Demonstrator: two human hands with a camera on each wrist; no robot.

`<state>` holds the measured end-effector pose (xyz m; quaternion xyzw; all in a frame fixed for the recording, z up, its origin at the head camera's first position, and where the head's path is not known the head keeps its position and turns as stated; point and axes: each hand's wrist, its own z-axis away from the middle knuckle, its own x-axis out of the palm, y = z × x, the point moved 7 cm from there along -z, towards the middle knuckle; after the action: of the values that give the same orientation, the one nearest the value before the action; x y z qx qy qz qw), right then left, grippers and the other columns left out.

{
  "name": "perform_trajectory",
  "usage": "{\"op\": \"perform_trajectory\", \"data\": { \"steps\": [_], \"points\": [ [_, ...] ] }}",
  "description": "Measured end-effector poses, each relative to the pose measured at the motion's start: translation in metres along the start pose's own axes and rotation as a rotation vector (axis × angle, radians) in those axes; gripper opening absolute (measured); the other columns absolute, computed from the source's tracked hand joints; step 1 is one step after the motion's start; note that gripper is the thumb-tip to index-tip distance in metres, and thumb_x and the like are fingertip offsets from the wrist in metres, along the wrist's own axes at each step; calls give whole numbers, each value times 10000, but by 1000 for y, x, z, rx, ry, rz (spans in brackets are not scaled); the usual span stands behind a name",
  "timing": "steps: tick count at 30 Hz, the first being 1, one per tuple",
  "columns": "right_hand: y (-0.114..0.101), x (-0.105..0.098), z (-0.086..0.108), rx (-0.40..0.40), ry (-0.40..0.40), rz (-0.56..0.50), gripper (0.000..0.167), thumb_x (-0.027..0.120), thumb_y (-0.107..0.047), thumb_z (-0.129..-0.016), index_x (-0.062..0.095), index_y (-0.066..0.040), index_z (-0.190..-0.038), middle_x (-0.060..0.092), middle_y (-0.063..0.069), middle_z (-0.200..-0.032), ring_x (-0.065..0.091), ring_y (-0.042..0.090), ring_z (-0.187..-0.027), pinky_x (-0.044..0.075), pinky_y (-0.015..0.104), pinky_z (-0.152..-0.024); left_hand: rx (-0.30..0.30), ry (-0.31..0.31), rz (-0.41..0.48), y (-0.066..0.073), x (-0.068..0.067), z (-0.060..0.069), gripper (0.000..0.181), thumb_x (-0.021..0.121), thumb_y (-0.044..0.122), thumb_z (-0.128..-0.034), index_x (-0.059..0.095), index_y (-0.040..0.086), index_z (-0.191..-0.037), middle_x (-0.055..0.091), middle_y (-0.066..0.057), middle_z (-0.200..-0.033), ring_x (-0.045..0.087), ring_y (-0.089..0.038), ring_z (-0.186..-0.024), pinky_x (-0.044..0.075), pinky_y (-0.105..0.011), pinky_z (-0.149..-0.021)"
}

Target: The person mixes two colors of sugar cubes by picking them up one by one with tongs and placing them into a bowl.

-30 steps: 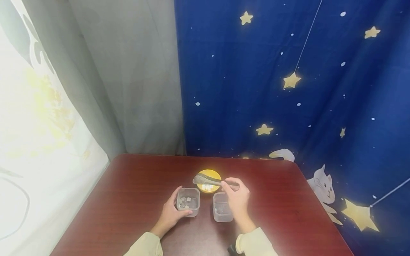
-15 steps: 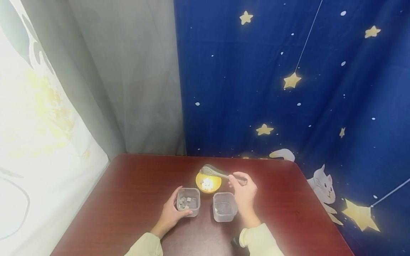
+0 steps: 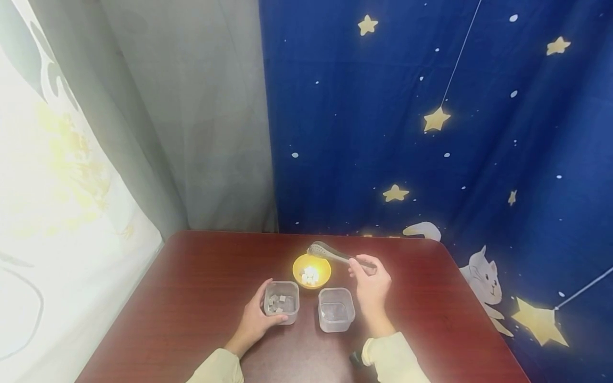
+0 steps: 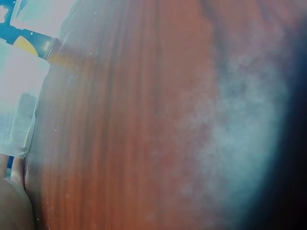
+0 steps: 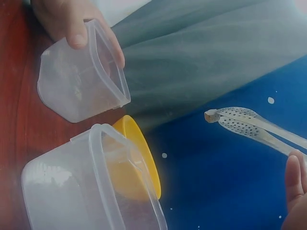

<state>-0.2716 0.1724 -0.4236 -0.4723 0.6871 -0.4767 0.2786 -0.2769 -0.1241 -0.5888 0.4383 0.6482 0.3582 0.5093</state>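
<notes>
My right hand (image 3: 374,290) pinches a pair of perforated tongs (image 3: 330,252) near their back end, over the far side of a yellow bowl (image 3: 326,276). In the right wrist view, a small cube (image 5: 210,116) sits between the tongs' tips. Several pale cubes lie in the bowl. My left hand (image 3: 254,322) grips a clear plastic container (image 3: 289,317), thumb on the near side and fingers round the left; several small greyish cubes lie inside it. A second clear container (image 3: 337,325) stands to its right, below the bowl, touched by neither hand.
Everything stands on a reddish-brown table (image 3: 201,276) with rounded far corners. A grey curtain (image 3: 215,133) and a blue starry curtain (image 3: 345,133) hang behind it. A pale patterned cloth (image 3: 72,239) hangs along the left.
My right hand has moved right, and the tongs have shifted from over the bowl's middle to its far rim. My left hand and both containers have stayed put.
</notes>
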Motion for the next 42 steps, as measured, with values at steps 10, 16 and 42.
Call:
{"op": "perform_trajectory", "data": {
  "steps": [10, 16, 42],
  "points": [
    [4, -3, 3, 43, 24, 6, 237, 777, -15, -799, 674, 103, -977, 697, 184, -740, 681, 362, -659, 559, 267, -565, 1, -1, 2, -2, 1, 0, 1086, 949, 314, -543, 401, 220, -1475, 581, -19, -1323, 579, -196, -1100, 434, -430, -972],
    [7, -1, 7, 49, 8, 8, 246, 775, -18, -802, 670, 115, -980, 695, 181, -732, 688, 293, -630, 575, 322, -587, -7, -4, 18, -2, 1, 0, 1088, 953, 291, -539, 401, 229, -1474, 584, -20, -1313, 587, -195, -1081, 452, -395, -953],
    [62, 29, 38, 135, -153, 118, 215, 826, -118, -764, 723, -77, -948, 686, 75, -669, 689, 290, -648, 514, 232, -559, 9, -4, 10, -1, -1, 0, 1084, 946, 338, -549, 396, 212, -1475, 580, -35, -1313, 578, -202, -1103, 443, -433, -968]
  ]
}}
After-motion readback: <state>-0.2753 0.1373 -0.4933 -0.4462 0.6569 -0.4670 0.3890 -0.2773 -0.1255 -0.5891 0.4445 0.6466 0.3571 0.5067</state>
